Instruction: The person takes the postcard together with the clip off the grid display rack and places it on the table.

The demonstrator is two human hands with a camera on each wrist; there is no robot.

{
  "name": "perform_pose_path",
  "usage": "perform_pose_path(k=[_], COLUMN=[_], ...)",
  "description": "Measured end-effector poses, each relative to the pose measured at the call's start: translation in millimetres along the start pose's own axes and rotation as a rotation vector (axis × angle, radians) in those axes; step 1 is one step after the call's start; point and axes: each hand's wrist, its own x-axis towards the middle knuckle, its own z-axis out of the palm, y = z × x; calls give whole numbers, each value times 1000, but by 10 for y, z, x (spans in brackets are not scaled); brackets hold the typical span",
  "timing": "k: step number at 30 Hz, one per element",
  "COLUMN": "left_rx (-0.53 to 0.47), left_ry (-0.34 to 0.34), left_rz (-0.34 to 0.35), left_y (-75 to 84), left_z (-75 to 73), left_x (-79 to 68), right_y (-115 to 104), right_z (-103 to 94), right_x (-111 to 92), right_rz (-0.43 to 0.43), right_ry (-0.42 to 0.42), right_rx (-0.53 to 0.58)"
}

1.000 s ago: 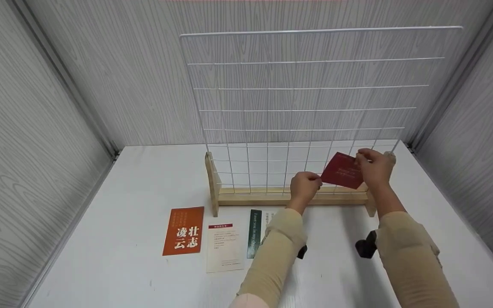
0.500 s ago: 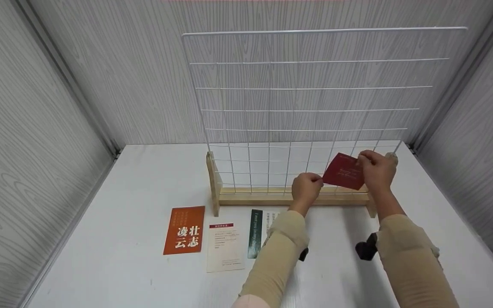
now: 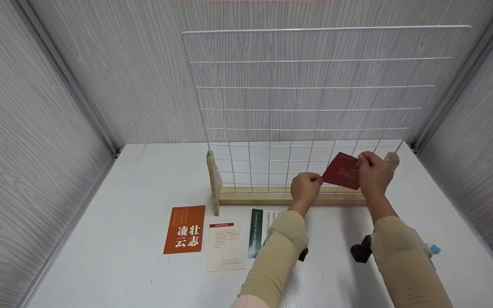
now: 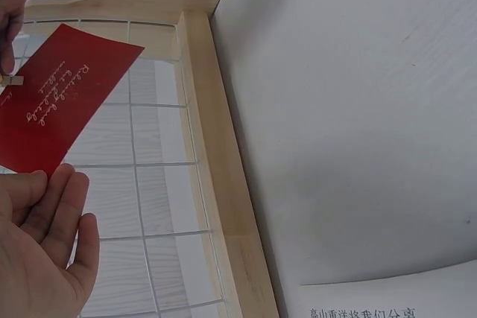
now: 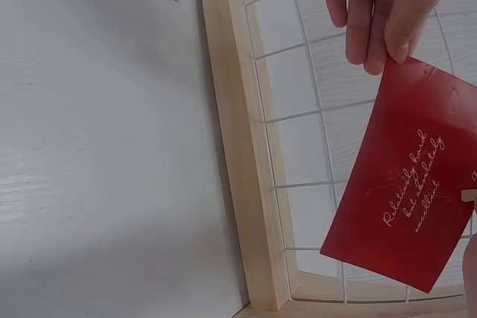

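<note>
A red card [image 3: 341,171] with white script is held tilted in front of the lower right part of the white wire grid [image 3: 289,160]. My left hand [image 3: 305,187] pinches its lower left corner between thumb and finger. At the card's upper right edge is my right hand [image 3: 375,173], fingers around a small wooden clothespin [image 4: 11,80]. That clothespin sits on the card's edge; whether it also bites a grid wire cannot be told. In the right wrist view, the card [image 5: 410,169] covers several wires, and the clothespin [image 5: 468,195] shows only at the frame's edge.
The grid stands in a wooden base [image 3: 255,199]. Left of my forearm lie an orange card [image 3: 184,230], a cream card [image 3: 225,248], a green bookmark [image 3: 255,233] and a partly hidden white paper [image 3: 270,220]. A small blue thing [image 3: 435,248] shows beside my right sleeve.
My right hand and forearm have shifted slightly left, uncovering the small blue thing beside the sleeve. The left hand keeps its pinch, and the red card stays almost in place.
</note>
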Motion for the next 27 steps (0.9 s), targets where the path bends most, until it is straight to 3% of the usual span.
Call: perform_pose_path(k=[15,24,27], left_rx=[-5,-15,-9], left_ry=[-16,-8,-1], left_rz=[-5,5,15], left_y=[-24,-46,-56], left_z=[7,18,21], left_x=[0,6,7], right_y=[43,50,67], right_z=[43,51,52], right_x=[6,21,23], right_rz=[-61,-52,-109], right_ry=[74,37,45], right_rx=[-41,-62,-76])
